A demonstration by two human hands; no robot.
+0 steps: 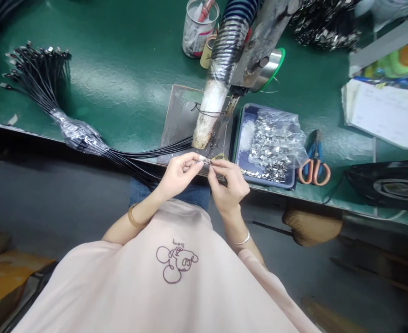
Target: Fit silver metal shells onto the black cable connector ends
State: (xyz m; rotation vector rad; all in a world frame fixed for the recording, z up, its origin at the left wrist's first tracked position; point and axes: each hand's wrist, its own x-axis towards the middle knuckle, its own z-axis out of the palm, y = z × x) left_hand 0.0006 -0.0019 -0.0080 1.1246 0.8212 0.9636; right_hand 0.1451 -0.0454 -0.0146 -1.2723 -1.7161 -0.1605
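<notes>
My left hand [179,175] and my right hand [228,181] meet at the front edge of the green bench. Their fingertips pinch a small metal connector [207,161] between them; its finer detail is too small to make out. Just above it hangs the taped, stained mouth of a ribbed hose [204,125], over a dark board [179,115]. Black cables [148,151] run toward the board from a plastic-wrapped bundle [81,132] on the left. To the right of my right hand lies a blue tray [238,138] with loose metal connector shells [271,145] and a plastic bag.
Orange-handled scissors [314,169] lie beside the tray. A metal arm [259,41] with a solder-like spool [271,69] slants down from the top. Behind stands a pen cup [198,32]. Papers [384,111] and a black device [391,185] are at right.
</notes>
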